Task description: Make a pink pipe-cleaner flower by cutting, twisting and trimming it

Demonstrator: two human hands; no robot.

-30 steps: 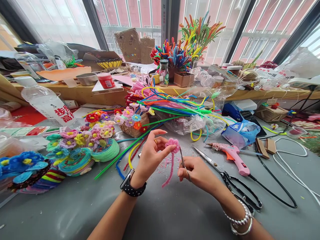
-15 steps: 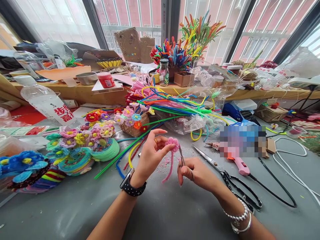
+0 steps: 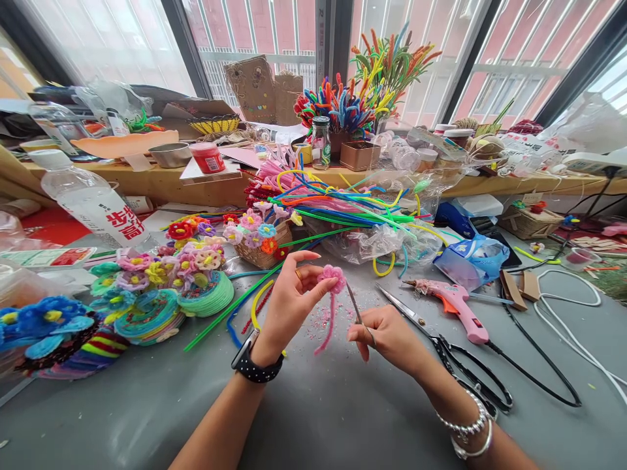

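My left hand pinches a small pink pipe-cleaner flower by its head, and the flower's pink stem hangs down toward the grey table. My right hand is closed on small thin-bladed scissors, whose tips point up at the flower's right edge. Pink fluff trimmings lie on the table under the flower. A black watch sits on my left wrist, and silver bracelets on my right.
Large black-handled scissors and a pink glue gun with its black cord lie to the right. Finished flower baskets crowd the left. A bag of coloured pipe cleaners lies behind my hands. A water bottle lies at the far left.
My left hand has shifted the pink flower slightly left and up. The small scissors now lean with their tips against the flower's right side.
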